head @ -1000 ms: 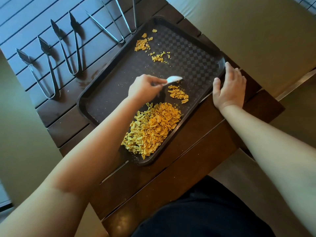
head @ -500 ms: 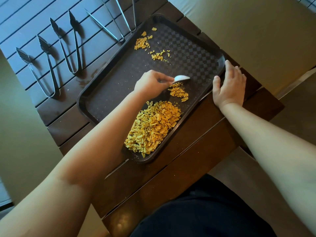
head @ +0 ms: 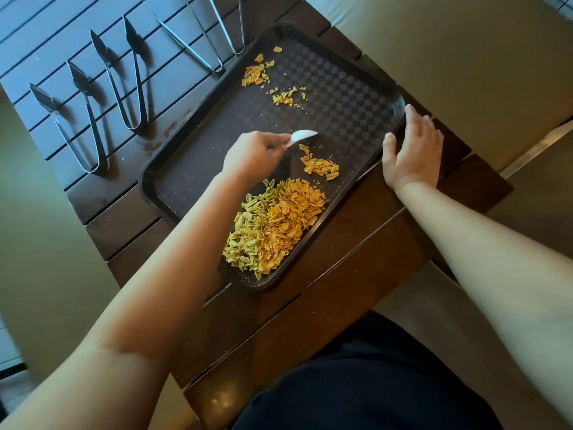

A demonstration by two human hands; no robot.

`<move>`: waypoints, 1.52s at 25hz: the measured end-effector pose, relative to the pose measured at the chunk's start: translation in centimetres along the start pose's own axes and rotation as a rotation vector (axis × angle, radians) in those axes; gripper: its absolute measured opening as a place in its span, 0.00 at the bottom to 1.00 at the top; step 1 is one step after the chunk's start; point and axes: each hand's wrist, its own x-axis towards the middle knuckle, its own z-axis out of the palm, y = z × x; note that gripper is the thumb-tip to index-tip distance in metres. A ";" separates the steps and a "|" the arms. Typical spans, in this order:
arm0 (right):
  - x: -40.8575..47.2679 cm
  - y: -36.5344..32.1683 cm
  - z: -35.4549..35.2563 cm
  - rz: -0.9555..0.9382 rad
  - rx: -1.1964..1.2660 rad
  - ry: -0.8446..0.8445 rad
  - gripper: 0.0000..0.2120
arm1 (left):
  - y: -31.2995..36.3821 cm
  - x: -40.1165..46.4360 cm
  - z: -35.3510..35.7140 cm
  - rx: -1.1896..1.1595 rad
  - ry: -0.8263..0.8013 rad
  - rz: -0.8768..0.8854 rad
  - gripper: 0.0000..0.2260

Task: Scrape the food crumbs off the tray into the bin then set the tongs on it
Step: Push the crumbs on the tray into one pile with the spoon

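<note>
While the tray sits askew on the dark slatted table (head: 130,231), I start at the far left, where two pairs of serrated tongs (head: 74,119) lie on the slats well clear of the tray, hinged ends toward me and toothed tips pointing away and up-left. Further along, two slimmer pairs of tongs (head: 198,38) lie with their closed ends just beside the tray's far rim, arms running off the top of the view.

The brown tray (head: 356,97) has its long axis on a diagonal, from the near corner by my body up toward the far right. My left hand (head: 251,153) is over the middle of it, fingers curled round the handle of a white scraper (head: 302,136) whose blade points right, toward the right rim. Just below the blade lies a small clump of crumbs (head: 321,166); a large heap of crumbs (head: 276,225) fills the near corner, and scattered crumbs (head: 263,79) lie at the far end.

My right hand (head: 410,153) rests at the tray's right rim, fingers straight and loosely apart, thumb against the edge, gripping nothing.
</note>
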 end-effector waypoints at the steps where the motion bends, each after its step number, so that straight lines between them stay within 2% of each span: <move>1: 0.0 0.0 0.0 -0.001 0.005 -0.001 0.27 | -0.3 -0.4 0.2 0.002 -0.048 0.020 0.13; 6: 0.0 0.1 0.0 0.002 -0.002 -0.004 0.27 | -1.2 -1.7 0.1 0.037 -0.201 0.059 0.11; 9: 0.0 0.0 0.0 0.004 0.006 -0.004 0.27 | -0.2 -0.5 0.3 -0.017 -0.024 0.028 0.12; 11: 0.0 0.0 0.0 0.006 0.011 -0.003 0.26 | 0.5 -0.1 0.6 -0.022 0.014 -0.013 0.12; 15: 0.0 0.0 -0.1 0.013 0.003 -0.004 0.26 | 0.8 -1.3 0.5 0.008 -0.213 0.031 0.09; 17: 0.0 0.0 0.0 0.008 -0.001 0.001 0.26 | 0.5 -1.9 0.0 0.049 -0.267 0.061 0.09; 19: 0.0 0.0 0.0 0.007 0.000 0.001 0.27 | 0.6 -1.8 0.0 -0.006 -0.221 0.064 0.09; 21: 0.0 0.0 0.0 0.007 0.003 -0.001 0.27 | 1.1 -1.2 0.6 -0.043 -0.107 0.065 0.10; 23: 0.0 0.1 0.1 -0.001 0.007 0.010 0.27 | 1.8 -0.8 1.3 0.068 -0.079 0.125 0.11; 29: 0.0 0.1 0.1 -0.005 -0.006 0.023 0.26 | 0.8 -2.4 -0.9 0.249 -0.296 0.171 0.09; 31: 0.0 0.1 0.1 -0.006 -0.006 0.021 0.26 | 0.5 -2.4 -1.8 0.169 -0.288 0.150 0.09; 34: 0.1 0.0 0.1 0.002 -0.009 0.014 0.26 | 0.8 -0.9 -1.0 -0.006 -0.080 0.076 0.10; 35: 0.0 0.0 0.1 0.000 -0.011 0.014 0.26 | 1.2 -0.6 -0.4 -0.016 -0.060 0.059 0.10; 38: 0.0 0.1 0.0 -0.007 -0.004 0.014 0.26 | 1.8 -0.8 0.8 0.008 -0.198 0.075 0.10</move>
